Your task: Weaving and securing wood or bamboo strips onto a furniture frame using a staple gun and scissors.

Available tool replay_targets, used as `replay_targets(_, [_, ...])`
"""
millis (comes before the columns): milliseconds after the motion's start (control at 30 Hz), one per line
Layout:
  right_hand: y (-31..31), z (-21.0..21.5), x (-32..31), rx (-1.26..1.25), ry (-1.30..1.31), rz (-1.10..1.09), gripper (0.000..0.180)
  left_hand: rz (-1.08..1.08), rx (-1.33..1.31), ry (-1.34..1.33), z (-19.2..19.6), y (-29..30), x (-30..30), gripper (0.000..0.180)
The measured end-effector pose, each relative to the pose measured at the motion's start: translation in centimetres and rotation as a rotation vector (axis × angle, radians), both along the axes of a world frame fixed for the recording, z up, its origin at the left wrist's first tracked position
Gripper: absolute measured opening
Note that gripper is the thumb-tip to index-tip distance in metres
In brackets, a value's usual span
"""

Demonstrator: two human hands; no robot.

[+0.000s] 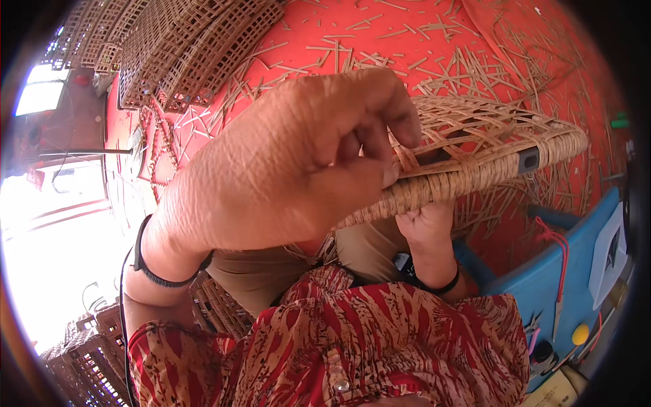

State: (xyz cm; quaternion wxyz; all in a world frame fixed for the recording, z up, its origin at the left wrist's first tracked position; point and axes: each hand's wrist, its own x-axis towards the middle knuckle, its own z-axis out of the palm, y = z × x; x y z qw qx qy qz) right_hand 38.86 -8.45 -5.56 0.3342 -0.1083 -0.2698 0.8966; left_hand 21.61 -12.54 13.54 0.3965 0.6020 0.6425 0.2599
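Observation:
A woven cane panel [488, 152] with an open lattice and a thickly wrapped, light-brown rim is tilted in front of me above my lap. My left hand [291, 156] looms large over its near left part. The fingers curl down toward the thumb, whose tip is at the wrapped rim; whatever they pinch is too hidden to make out. From below, my right hand [428, 222] holds the near rim, with most of its fingers out of sight behind it. A small dark rectangular piece [528, 160] sits in the rim toward the right.
Cut cane strips [447, 74] litter the red floor covering [312, 27]. Stacked brown woven pieces [183, 47] stand at the far left, with more woven work [102, 353] at lower left. To my right is a blue plastic chair or stool [536, 271], with scissors [559, 319] on a red cord.

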Motion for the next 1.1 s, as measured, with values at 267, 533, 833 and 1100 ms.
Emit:
replay_targets(267, [-0.4,0.9,-0.7,-0.083,0.0,-0.061,0.034,0.12,-0.304,-0.485,0.1,0.5,-0.1,0.022])
replay_targets(533, [0.1,-1.2,-0.8,-0.165,0.331,-0.007,0.04,-0.002,-0.301,-0.358,-0.1,1.3,-0.2,0.026])
replay_targets(833, [-0.8,1.2,-0.4,0.186,0.095,-0.082,0.019,0.025,-0.267,-0.472,-1.7,1.1,-0.8,0.019])
replay_targets(1100, [-1.4,1.9,-0.4,-0.215,0.19,0.0,0.026,-0.027,-0.152,-0.313,-0.8,0.6,-0.7,0.018])
